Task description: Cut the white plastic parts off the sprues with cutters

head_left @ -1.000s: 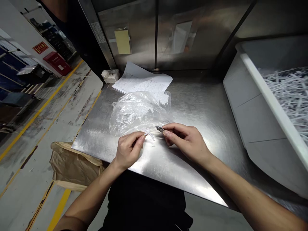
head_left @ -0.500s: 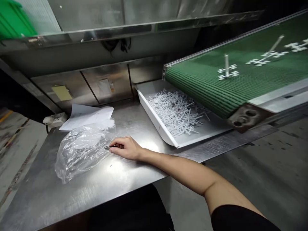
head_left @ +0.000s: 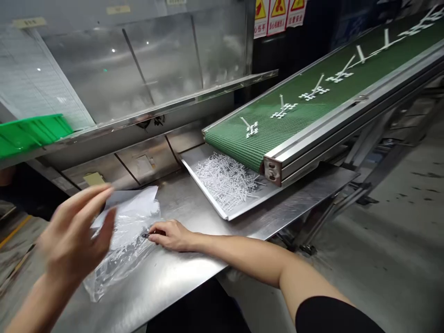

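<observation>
My right hand (head_left: 172,236) rests on the metal table beside a clear plastic bag (head_left: 121,259). Its fingers are closed round a small dark metal tool (head_left: 145,235); only the tip shows, so its kind is unclear. My left hand (head_left: 78,231) is raised at the left, in front of the bag and some white paper sheets (head_left: 147,199). Slightly blurred, it has its fingers stretched and thumb apart, with nothing in it. Part of the bag and papers is hidden behind it.
A white tray (head_left: 208,196) holding a heap of small white plastic pieces (head_left: 225,178) stands under the end of a green conveyor belt (head_left: 239,148). Several white plastic sprues (head_left: 314,92) lie on the belt. A metal shelf with a green bin (head_left: 34,132) overhangs the table.
My left hand has come into view at the left. The view has swung up and right, showing more conveyor and warning signs. My right hand still holds the small dark tool by the bag.
</observation>
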`<state>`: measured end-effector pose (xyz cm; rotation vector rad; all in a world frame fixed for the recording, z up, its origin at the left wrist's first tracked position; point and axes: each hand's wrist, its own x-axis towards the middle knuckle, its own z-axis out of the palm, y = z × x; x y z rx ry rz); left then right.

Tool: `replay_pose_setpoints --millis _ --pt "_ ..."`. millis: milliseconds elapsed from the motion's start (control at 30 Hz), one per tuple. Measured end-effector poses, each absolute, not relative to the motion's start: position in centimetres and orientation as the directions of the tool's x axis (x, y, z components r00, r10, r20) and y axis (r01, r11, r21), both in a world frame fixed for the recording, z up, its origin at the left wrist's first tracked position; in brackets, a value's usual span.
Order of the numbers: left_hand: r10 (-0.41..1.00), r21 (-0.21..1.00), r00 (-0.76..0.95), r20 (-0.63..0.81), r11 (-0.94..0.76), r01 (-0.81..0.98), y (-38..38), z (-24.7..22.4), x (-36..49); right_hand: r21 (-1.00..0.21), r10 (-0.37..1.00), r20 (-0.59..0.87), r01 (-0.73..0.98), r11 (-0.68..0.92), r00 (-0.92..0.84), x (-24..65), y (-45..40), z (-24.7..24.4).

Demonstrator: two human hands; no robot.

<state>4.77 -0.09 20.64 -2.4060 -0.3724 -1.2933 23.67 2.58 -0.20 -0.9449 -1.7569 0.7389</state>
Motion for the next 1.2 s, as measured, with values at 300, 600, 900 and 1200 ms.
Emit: replay_pose_setpoints --millis 300,600,900,1200 --pt "-0.234 -0.638 0.878 0.417 -0.764 0.099 5.0 27.4 37.0 -0.748 0.838 0.513 0.381 0.543 -0.186 24.2 3.3 -0.7" --pt "0.079 -0.398 0.922 0.379 -0.886 0.24 5.8 27.4 41.9 -0.717 0.798 0.549 0.351 0.603 -0.249 24.3 3.2 -0.8" --pt "0.201 -0.228 0.734 0.649 -0.869 0.44 -1.9 28.7 23.7 -0.71 0.777 0.573 0.316 0.629 -0.259 24.6 3.2 -0.7" --pt "0.713 0.582 -0.092 0.695 -0.483 0.654 -15.6 9.9 -10.0 -0.672 0.775 0.568 0.387 0.632 -0.279 24.7 3.5 -2.0"
